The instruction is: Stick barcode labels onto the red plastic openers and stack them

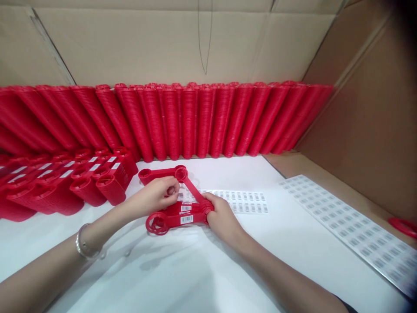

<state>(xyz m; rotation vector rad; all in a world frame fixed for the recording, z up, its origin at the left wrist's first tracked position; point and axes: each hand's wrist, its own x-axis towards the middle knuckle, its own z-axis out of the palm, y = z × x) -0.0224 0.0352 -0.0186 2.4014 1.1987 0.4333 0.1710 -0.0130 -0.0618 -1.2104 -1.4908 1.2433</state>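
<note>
My right hand (pixel 221 213) grips one end of several flat red plastic pieces (pixel 174 220), fanned out with rings at their ends and white barcode labels on some. One piece slants up and away from the bunch toward a ring. My left hand (pixel 162 194) is closed, thumb and fingers drawn together just above the labelled pieces; whatever it pinches is too small to make out. Behind it another red piece (pixel 156 172) lies on the white table. A sheet of barcode labels (pixel 247 202) lies flat just beyond my right hand.
Tall stacks of red pieces (pixel 189 121) line the cardboard wall (pixel 146 43). Shorter stacks with barcode labels (pixel 110 184) stand at the left. A larger pile of label sheets (pixel 355 230) lies at the right, near a red ring (pixel 404 227). A thin wire loop hangs at the back.
</note>
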